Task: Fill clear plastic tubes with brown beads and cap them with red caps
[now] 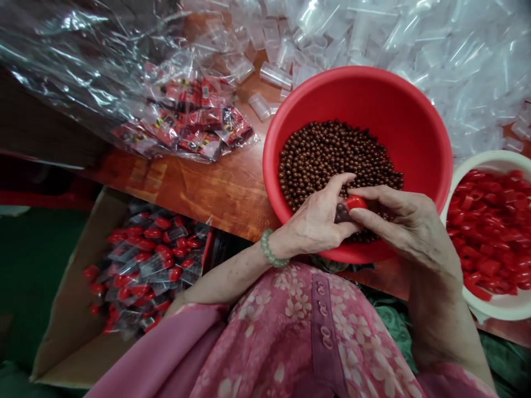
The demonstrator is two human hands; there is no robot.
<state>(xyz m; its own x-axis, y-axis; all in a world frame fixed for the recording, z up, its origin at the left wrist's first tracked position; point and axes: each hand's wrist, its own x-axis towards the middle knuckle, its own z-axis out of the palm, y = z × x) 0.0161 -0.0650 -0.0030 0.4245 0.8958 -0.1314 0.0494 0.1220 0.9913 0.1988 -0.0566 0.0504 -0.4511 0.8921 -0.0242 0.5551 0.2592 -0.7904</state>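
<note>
Over the near part of a red basin (415,127), my left hand (319,218) is closed around a small clear tube (342,212) with dark brown balls inside. My right hand (398,218) pinches a red cap (355,203) between thumb and fingertips at the tube's end. Whether the cap is fully seated I cannot tell. Below both hands a heap of brown balls (327,155) covers the left and near part of the basin floor. A green bead bracelet circles my left wrist.
A white basin (489,158) of red caps stands at the right. Clear empty tubes (365,33) are piled along the back. Red packets (203,121) in clear plastic lie at the left. Below the table edge, a cardboard box (66,298) holds capped tubes (145,260).
</note>
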